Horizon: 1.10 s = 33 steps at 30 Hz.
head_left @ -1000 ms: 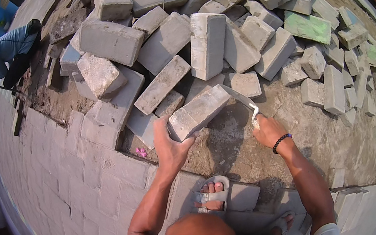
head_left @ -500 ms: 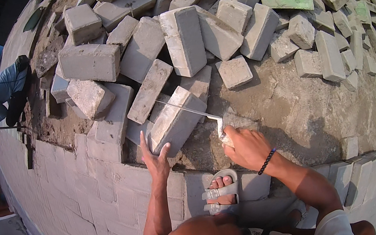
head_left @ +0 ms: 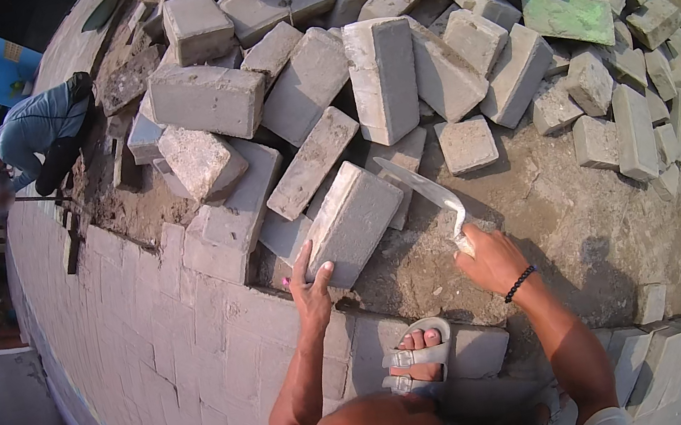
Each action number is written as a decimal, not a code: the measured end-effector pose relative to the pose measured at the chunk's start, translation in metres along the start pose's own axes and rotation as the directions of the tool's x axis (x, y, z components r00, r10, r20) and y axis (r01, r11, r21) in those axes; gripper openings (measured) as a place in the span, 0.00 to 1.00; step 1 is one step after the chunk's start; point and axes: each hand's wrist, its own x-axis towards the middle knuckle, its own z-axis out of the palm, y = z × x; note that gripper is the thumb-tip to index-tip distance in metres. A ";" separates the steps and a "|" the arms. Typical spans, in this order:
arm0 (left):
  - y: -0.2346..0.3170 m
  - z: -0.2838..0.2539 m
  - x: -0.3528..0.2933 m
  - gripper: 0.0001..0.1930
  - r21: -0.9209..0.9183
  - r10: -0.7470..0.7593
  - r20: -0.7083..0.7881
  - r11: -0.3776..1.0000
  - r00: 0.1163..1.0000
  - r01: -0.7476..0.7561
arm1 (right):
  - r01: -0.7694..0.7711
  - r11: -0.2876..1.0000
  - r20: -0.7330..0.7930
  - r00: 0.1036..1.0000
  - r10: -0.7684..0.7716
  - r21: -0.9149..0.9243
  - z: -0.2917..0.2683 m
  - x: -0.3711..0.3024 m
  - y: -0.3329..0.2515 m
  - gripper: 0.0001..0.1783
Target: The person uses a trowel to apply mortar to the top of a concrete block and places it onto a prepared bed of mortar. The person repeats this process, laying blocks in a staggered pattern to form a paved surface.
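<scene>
My left hand [head_left: 312,295] grips the lower end of a grey concrete paving block [head_left: 356,221], fingers along its left side and thumb on the near face. The block sits tilted against the edge of the rubble pile. In my right hand [head_left: 492,259] is a trowel [head_left: 425,188], its fingers wrapped round the handle. The trowel's narrow blade points up and left, just right of the block's upper end. A slimmer block [head_left: 313,163] leans right behind the gripped one.
A heap of loose concrete blocks [head_left: 384,82] fills the far side. Laid paving [head_left: 165,353] spreads to the left, and bare dirt [head_left: 464,291] lies before my right hand. My sandalled foot [head_left: 418,353] stands on the paving edge. Another person [head_left: 48,127] bends over at far left.
The trowel has come off the block's top to its right, and its blade has turned to show its flat side. My left hand stays on the block. The whole view has shifted slightly.
</scene>
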 end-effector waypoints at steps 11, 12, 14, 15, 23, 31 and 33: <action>0.067 0.033 0.006 0.19 0.237 0.367 -0.110 0.912 0.923 -0.335 | -0.111 0.985 -0.016 0.993 0.114 0.129 0.023 -0.013 0.077 0.30; 0.078 0.031 0.007 0.19 0.325 0.410 -0.077 0.872 0.909 -0.366 | -0.149 0.974 0.008 0.989 0.150 0.173 0.024 -0.018 0.075 0.29; 0.108 0.032 0.018 0.19 0.468 0.485 0.004 0.772 0.874 -0.430 | -0.197 0.960 0.036 0.980 0.194 0.200 0.019 -0.026 0.074 0.28; 0.129 0.034 0.025 0.19 0.505 0.480 0.064 0.740 0.875 -0.443 | -0.198 0.961 0.048 0.980 0.193 0.194 0.017 -0.029 0.074 0.27; 0.182 0.081 0.062 0.35 0.526 0.542 0.265 0.612 0.797 -0.591 | 0.006 0.969 -0.142 0.989 0.030 0.246 -0.017 -0.052 0.019 0.23; 0.178 0.103 0.049 0.31 0.581 0.613 0.337 0.462 0.714 -0.671 | -0.101 0.888 0.127 0.991 0.048 0.448 -0.030 -0.030 0.008 0.17; 0.179 0.104 0.049 0.31 0.559 0.649 0.362 0.424 0.670 -0.713 | -0.139 0.880 0.123 0.988 0.093 0.453 -0.030 -0.018 0.030 0.13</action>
